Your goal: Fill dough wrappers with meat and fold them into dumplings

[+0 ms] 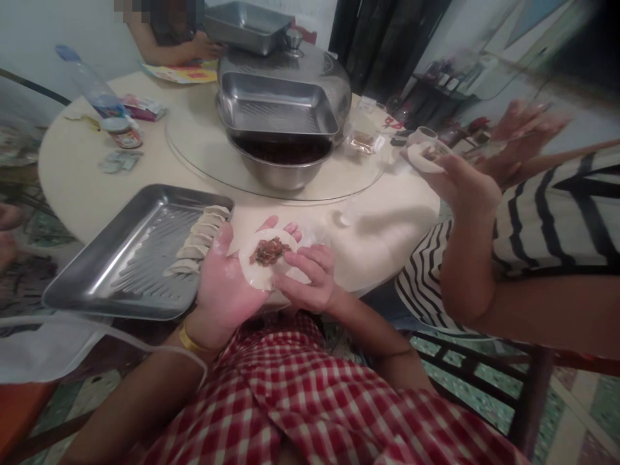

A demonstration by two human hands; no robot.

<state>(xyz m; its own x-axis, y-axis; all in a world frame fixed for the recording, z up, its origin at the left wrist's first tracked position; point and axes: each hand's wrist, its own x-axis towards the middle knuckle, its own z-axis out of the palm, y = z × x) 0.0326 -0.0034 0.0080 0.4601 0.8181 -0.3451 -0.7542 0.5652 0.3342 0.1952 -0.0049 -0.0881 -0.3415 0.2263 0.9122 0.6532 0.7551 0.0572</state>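
Note:
A round dumpling wrapper [252, 274] lies flat on the upturned palm of my left hand [225, 284], whose fingers stretch out beneath it. Reddish meat filling [270, 251] with green bits is heaped in the middle of the wrapper. My right hand [312, 274] is at the wrapper's right edge, its thumb and fingers closed on the rim. To the left, a shallow metal tray [126, 252] holds several folded dumplings [196, 248] in a row along its right side. My left thumb is close to those dumplings.
A metal bowl [285, 173] stands on the glass turntable [194, 165], with a metal pan [281, 106] on top and a lidded pot [334, 71] behind. A bottle [92, 84] and jar [122, 132] stand left. At right, a person's hand [469, 184] holds another filled wrapper [426, 160].

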